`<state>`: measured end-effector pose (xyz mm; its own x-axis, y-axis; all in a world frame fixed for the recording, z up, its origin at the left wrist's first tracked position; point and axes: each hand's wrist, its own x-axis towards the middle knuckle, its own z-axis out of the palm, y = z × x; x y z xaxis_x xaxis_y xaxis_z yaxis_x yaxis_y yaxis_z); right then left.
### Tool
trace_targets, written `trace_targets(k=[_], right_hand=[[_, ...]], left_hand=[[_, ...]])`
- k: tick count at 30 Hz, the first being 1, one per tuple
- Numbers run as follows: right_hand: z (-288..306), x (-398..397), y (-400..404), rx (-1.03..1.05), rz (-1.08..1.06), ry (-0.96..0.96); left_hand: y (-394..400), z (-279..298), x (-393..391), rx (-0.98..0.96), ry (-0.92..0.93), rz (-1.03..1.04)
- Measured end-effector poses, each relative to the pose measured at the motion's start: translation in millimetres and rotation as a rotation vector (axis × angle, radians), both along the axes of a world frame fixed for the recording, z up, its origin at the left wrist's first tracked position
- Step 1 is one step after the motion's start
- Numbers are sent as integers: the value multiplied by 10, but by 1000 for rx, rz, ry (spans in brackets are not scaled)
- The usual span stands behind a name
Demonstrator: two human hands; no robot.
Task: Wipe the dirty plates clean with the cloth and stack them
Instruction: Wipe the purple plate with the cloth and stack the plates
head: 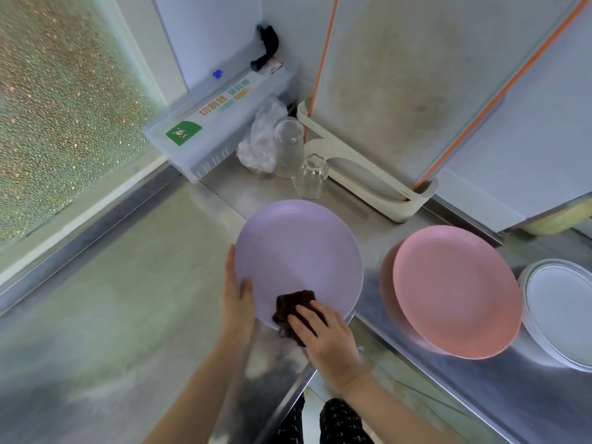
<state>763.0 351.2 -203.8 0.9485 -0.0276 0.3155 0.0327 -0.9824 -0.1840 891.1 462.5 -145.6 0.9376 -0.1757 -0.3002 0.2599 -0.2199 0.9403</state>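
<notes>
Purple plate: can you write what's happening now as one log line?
step: wiping | left hand: holds purple plate rim | right hand: presses brown cloth on plate | pink plate: waiting

- The white plates (559, 310) are cut off by the right edge; their count cannot be told.
- Part of the brown cloth (293, 310) is hidden under the right hand (323, 334).
- The left hand (237, 296) has its fingers hidden behind the purple plate (298, 254).
- The pink plate (456, 291) is blurred along its left rim.
</notes>
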Motion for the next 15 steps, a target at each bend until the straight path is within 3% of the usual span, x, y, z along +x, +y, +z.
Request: trace_targets(k=[3,7,12,15], right_hand=[[89,0,-306,-77,55,-56],[362,76,-558,-139,66,-236],[700,187,-461,-117,-94,-325],[800,235,-238,-26,-183,-325]], left_hand=[[56,180,219,-132,-44,-64],[109,314,458,-77,-109,-226],[-229,563,139,-271,-7,-27],[-406,603,-190,-313,-69,88]])
